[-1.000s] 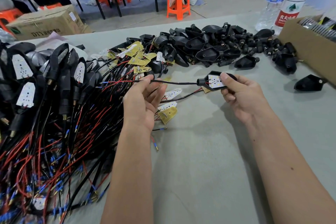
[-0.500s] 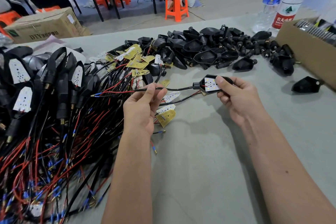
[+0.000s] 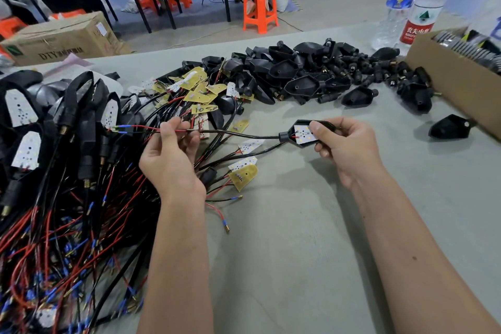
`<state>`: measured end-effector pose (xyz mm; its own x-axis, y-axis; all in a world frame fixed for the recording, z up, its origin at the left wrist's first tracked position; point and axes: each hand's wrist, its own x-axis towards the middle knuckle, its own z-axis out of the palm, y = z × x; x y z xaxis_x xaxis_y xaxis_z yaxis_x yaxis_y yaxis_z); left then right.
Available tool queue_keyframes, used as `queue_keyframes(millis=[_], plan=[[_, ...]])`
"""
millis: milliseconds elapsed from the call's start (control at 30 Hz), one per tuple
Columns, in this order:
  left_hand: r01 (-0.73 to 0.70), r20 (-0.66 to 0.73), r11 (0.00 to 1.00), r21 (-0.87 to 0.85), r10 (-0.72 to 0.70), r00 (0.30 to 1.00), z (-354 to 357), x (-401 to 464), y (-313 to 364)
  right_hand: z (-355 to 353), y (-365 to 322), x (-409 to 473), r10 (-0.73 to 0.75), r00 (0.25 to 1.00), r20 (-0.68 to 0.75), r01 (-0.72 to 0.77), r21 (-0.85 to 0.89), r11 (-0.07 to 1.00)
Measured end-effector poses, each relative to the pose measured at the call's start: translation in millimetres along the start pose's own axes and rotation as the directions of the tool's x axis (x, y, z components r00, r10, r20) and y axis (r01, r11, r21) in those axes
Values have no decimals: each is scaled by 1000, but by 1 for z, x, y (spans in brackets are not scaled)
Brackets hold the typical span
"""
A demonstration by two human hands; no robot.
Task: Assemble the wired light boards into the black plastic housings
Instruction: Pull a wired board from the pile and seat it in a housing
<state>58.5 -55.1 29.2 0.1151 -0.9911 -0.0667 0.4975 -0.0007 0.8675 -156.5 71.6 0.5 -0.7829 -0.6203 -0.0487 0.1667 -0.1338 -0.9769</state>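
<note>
Head view showed your right hand [image 3: 349, 149] gripping the housing [image 3: 303, 133], thumb pressing the board [image 3: 305, 135], your left hand [image 3: 170, 160] pinching the wire [image 3: 244, 134]; overpulling risked tearing its solder joints.

**Plastic, board and card on a matt table**

We see a matt, smooth grey-green table [image 3: 298, 266]. The housing [image 3: 322, 125] in the right hand [image 3: 349, 149] is black plastic with a slight sheen, and its light board [image 3: 305, 134] looks flat white. The left hand [image 3: 170, 160] pinches a lead [image 3: 244, 135] in smooth black sheathing. Far behind, the heap of empty housings [image 3: 298, 81] is the same glossy black plastic. Loose boards [image 3: 199, 96] show dull yellow backs. On the right we see a brown cardboard box [image 3: 450, 89] and clear plastic bottles [image 3: 417, 8].
</note>
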Motion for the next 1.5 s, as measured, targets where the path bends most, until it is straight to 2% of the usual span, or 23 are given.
queue_keyframes(millis=[100, 200, 300, 400, 533, 667, 733, 800, 833, 900, 1000, 1067, 1133, 1233, 1300, 1400, 1500], plan=[[-123, -51, 991, 43, 125, 991, 0, -1, 2, -3, 2, 1, 24, 999, 31, -21, -86, 996], [-146, -36, 988, -42, 145, 989, 0, -1, 6, -2, 5, -2, 76, 989, 127, -35, -294, 955], [-136, 38, 987, -88, 140, 989, -1, 4, 13, 1, 6, -5, -11, 985, 173, 117, -614, 781], [-144, 75, 989, -13, 145, 987, -2, 7, 12, 1, -2, -8, -31, 971, 235, 194, -713, 674], [-142, 148, 985, 97, 127, 981, -2, 6, 9, -10, -21, -11, 169, 906, 388, 219, -772, 596], [-241, 295, 949, 203, 175, 939, 2, 2, 4, -13, -32, -16, 344, 838, 424, 241, -852, 465], [-334, 376, 904, 267, 221, 900, 6, -1, 0, -12, -32, -18, 370, 826, 425, 227, -851, 473], [-411, 453, 841, 353, 231, 861, 7, -2, -3, -13, -32, -18, 323, 831, 454, 248, -820, 515], [-412, 481, 827, 381, 203, 853, 7, -3, -2, -13, -31, -18, 277, 829, 485, 283, -792, 540], [-343, 511, 865, 366, 121, 851, 7, -5, 1, -11, -30, -18, 205, 806, 555, 335, -714, 615], [-126, 482, 978, 164, 32, 876, 7, -8, 16, -12, -30, -21, 250, 740, 624, 281, -625, 728], [22, 431, 999, -29, -8, 902, 5, -6, 29, -15, -32, -22, 322, 677, 661, 235, -610, 757], [55, 367, 985, -164, 9, 930, -1, 0, 40, -18, -34, -23, 383, 623, 682, 212, -619, 756], [6, 283, 965, -262, 71, 957, -11, 8, 49, -16, -36, -25, 437, 579, 688, 172, -627, 759], [-53, 275, 981, -186, 104, 956, -9, 8, 45, -11, -37, -25, 432, 600, 673, 187, -643, 742], [-213, 289, 973, 87, 180, 940, 5, -1, 28, -3, -35, -26, 416, 634, 652, 234, -675, 700], [-435, 428, 825, 362, 267, 864, 14, -11, 10, -3, -33, -28, 411, 631, 658, 230, -665, 710]])
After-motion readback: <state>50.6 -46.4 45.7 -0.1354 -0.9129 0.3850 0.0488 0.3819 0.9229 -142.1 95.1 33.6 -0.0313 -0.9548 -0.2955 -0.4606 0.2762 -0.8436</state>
